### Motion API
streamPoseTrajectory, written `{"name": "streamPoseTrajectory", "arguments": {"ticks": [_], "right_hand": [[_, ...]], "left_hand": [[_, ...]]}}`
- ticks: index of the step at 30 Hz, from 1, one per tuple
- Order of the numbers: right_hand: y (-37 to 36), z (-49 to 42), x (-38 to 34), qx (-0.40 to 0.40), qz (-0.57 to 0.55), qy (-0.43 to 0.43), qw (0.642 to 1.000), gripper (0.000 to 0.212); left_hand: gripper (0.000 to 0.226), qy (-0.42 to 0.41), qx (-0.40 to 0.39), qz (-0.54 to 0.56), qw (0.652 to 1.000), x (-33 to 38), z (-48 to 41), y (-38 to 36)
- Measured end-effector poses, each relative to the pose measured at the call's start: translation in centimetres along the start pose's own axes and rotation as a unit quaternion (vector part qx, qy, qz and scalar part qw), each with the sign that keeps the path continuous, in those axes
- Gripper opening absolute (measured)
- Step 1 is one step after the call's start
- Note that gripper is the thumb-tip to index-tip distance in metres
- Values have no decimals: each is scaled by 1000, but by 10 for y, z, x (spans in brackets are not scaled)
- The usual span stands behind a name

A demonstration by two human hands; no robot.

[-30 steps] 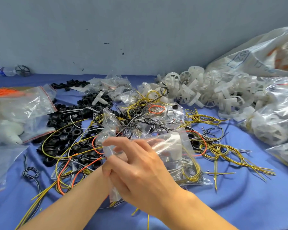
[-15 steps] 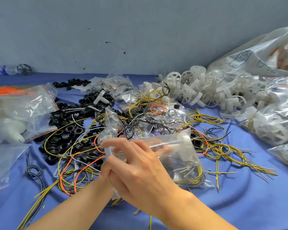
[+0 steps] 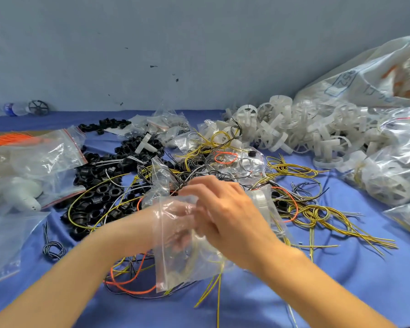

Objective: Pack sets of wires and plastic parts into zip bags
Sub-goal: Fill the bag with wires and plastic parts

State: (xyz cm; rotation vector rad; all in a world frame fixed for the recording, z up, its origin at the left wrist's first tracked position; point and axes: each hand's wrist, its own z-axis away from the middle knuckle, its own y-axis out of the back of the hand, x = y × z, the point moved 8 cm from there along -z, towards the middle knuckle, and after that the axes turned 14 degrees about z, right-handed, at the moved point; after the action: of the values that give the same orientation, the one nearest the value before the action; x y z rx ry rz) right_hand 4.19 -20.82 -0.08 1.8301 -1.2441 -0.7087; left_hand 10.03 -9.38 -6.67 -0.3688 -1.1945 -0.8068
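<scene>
Right now the right hand (image 3: 225, 214) is curling its fingers over the upper edge of the clear zip bag (image 3: 173, 268), gripping it just above the blue cloth (image 3: 294, 292). The left hand (image 3: 175, 223) is showing only as a blur through the film, so whether it is pinching the bag or merely steadying it cannot be told. Yellow wire loops (image 3: 191, 261) and what looks like a pale plastic ring (image 3: 259, 200) are sitting inside. The mouth is probably not sealed yet, and that is where trouble is waiting: a springy wire end could be poking across the zip track and stopping it from closing, or the ring could be sliding out if the bag tips. Thin yellow strands (image 3: 218, 304) are trailing below the bag, inside or underneath I cannot say. The loose wires (image 3: 199, 162) and black rings (image 3: 97, 197) are lying close enough to snag and be dragged along.
</scene>
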Motion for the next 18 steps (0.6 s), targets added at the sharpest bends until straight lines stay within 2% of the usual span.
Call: {"name": "streamPoseTrajectory", "arguments": {"ticks": [3, 5, 7, 9, 14, 18], "right_hand": [[-6, -1, 39, -51, 37, -49, 997, 30], [-2, -1, 63, -44, 27, -79, 996, 27], [3, -3, 86, -35, 8, -119, 992, 27], [3, -5, 107, -38, -5, -164, 986, 26], [-4, 1, 152, -86, 11, -224, 971, 26], [-1, 11, 197, -94, 2, -287, 953, 26]], "left_hand": [[38, 2, -3, 35, 999, 3, 11, 17], [34, -21, 63, 37, 997, 15, 22, 41], [27, -84, 157, 57, 982, 34, 27, 66], [25, -141, 199, 62, 968, 59, 20, 68], [17, -179, 156, -17, 971, 110, -71, 6], [23, -173, 121, -155, 965, 139, -171, -61]]}}
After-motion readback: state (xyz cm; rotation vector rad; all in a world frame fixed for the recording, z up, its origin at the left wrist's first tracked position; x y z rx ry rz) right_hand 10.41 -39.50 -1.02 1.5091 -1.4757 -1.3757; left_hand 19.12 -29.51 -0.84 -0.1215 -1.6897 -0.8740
